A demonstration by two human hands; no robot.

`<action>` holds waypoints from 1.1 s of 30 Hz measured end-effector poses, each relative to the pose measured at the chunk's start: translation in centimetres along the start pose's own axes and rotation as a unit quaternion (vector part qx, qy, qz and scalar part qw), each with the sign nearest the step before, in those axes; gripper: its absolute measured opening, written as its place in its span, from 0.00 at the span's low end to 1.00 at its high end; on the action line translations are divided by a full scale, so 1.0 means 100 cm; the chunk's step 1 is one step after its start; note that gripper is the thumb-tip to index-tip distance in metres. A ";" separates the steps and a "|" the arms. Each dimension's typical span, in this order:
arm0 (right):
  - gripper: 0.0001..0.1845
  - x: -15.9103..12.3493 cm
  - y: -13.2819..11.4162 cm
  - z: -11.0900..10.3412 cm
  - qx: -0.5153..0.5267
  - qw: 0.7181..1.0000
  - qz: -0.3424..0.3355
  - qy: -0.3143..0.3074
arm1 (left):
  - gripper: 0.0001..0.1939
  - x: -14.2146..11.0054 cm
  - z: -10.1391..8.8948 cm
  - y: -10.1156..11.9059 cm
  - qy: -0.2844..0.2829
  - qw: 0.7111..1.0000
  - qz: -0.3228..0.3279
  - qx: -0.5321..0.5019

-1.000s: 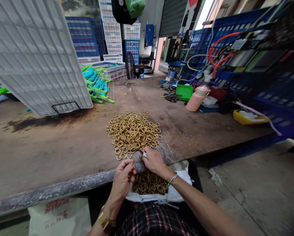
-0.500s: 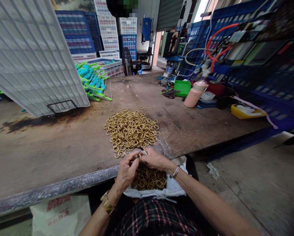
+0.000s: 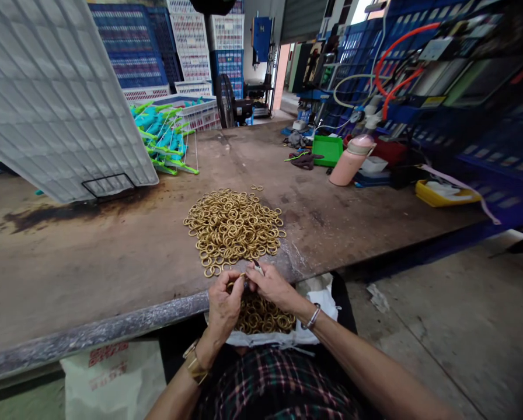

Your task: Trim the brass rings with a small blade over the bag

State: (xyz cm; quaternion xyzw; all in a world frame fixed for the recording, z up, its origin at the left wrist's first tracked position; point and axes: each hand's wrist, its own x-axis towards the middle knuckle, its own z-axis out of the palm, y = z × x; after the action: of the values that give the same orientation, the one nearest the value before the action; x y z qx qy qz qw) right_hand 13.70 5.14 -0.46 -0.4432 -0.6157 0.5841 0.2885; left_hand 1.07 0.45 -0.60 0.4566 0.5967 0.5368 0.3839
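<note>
On the near side of the ring pile (image 3: 233, 227), a gold-coloured ring (image 3: 243, 275), partly hidden, is being pinched by the left hand (image 3: 224, 300). The right hand (image 3: 272, 286) is gripping a small tool (image 3: 258, 268), type indeterminable. Both hands are being held close together; whether their fingertips are touching cannot be told. Nearer the person than the pile, a white bag (image 3: 329, 298) is holding more rings (image 3: 268, 319). The pile itself is lying on the brown table (image 3: 125, 256). Left of the pile, a ribbed white panel (image 3: 64, 99) is standing tilted, teal-and-green articles (image 3: 165, 140) lying beside it. Right of the pile, a green tray (image 3: 327, 150), a pink bottle (image 3: 349, 165) and a yellow tray (image 3: 445, 197) are resting. Well beyond the pile, a black fan (image 3: 225, 102) is standing.
</note>
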 end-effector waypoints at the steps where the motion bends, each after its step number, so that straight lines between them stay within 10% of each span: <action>1: 0.14 0.001 0.001 0.000 -0.005 1.000 -0.001 0.004 | 0.07 -0.001 0.001 0.001 -0.011 1.000 -0.014 -0.011; 7: 0.06 0.004 0.001 -0.001 -0.052 0.998 -0.033 0.030 | 0.13 -0.006 0.001 0.003 -0.103 0.979 -0.146 -0.094; 25: 0.08 -0.008 -0.005 -0.001 -0.005 0.999 -0.036 -0.016 | 0.16 -0.017 -0.002 -0.003 -0.144 0.950 -0.183 -0.207; 33: 0.09 -0.017 -0.003 -0.004 -0.218 0.969 -0.110 0.030 | 0.16 -0.018 -0.006 0.005 -0.142 0.949 -0.181 -0.218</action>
State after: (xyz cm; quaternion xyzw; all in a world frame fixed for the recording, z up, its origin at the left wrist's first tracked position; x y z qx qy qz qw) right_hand 14.71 3.82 0.15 -0.4427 -0.7642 0.3867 0.2657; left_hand 1.03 -1.44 -0.10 0.3177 0.4774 0.5047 0.6453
